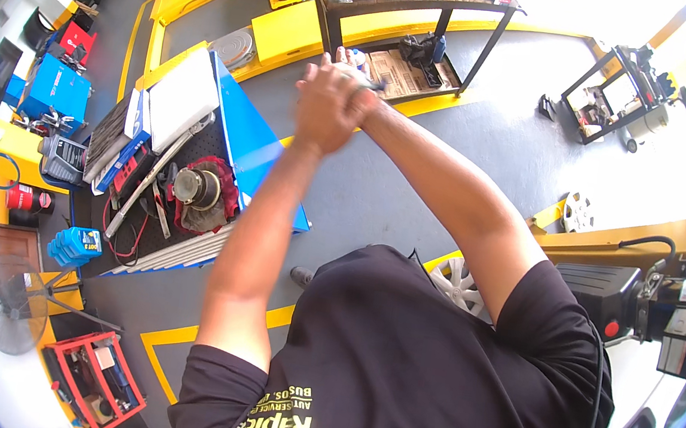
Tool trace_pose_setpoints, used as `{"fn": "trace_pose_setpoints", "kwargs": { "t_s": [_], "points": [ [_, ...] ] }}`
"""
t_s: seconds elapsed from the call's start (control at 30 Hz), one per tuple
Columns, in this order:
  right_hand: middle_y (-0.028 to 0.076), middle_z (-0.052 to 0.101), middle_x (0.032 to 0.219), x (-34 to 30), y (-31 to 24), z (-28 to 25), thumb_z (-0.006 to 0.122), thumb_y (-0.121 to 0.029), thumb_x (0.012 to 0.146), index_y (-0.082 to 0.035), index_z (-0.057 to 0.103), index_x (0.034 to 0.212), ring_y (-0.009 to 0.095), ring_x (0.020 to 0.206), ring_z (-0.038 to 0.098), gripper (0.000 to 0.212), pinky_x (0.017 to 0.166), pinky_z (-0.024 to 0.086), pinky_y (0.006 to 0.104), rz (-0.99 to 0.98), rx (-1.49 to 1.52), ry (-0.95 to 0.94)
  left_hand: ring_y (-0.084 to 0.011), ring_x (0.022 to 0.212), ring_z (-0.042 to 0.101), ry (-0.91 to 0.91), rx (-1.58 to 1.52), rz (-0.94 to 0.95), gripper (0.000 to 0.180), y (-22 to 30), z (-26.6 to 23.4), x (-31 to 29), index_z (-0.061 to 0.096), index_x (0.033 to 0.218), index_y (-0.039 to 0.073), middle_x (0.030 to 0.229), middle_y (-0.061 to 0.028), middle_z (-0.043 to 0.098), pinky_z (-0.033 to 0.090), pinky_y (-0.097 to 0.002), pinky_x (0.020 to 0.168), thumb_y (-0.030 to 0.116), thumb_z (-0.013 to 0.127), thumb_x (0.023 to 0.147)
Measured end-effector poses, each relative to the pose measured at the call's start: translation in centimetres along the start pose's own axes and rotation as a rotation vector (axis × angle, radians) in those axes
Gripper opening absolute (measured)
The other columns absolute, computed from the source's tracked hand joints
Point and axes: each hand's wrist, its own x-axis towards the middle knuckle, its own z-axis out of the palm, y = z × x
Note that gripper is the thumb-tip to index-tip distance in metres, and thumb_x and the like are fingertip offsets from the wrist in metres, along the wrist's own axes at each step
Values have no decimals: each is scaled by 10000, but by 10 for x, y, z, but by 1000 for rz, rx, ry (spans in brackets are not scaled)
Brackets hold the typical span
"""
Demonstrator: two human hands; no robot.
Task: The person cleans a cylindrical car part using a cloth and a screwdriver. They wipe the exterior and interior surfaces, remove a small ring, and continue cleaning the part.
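Note:
My left hand and my right hand meet out in front of me, pressed against each other. The fingers of the left lie bent over the right and hide most of it. A small grey-and-dark thing shows at the far side of the hands; its kind is too blurred to tell. Beyond them stands a black metal cart with cans and tools on top and a cardboard-lined lower shelf. Left of my forearms is a blue-edged workbench bearing a round metal part on a red cloth.
A white box, a long metal wrench-like bar and cables lie on the bench. Blue bottles stand at its near-left corner. Yellow lift ramps run behind. A tool trolley stands far right, a fan lower left.

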Motion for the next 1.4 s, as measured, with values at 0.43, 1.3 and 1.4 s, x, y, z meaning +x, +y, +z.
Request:
{"fn": "trace_pose_setpoints", "kwargs": {
  "t_s": [0.43,1.3,1.4],
  "points": [
    [67,354,1788,-58,-12,-114,545,-710,1052,-213,430,1695,272,1652,326,820,1370,155,593,-549,-177,35,-345,1209,703,126,-877,-297,415,-90,-63,3,661,1283,87,1329,-156,681,552,-443,1042,446,498,1155],
    [112,472,1722,-16,-5,-112,687,-536,1006,-180,575,1582,312,1662,304,686,1357,46,668,-591,-940,-221,-397,1190,672,-313,-397,423,350,136,-25,21,733,1234,78,1247,-186,732,437,-564,1095,363,606,1075],
    [116,468,1721,-19,-2,-94,706,-495,989,-178,577,1576,310,1657,312,679,1345,101,659,-568,-724,-132,-384,1139,675,-391,-211,104,362,77,-10,16,752,1120,83,1167,-150,744,416,-563,1097,408,596,1088]
  ]
}}
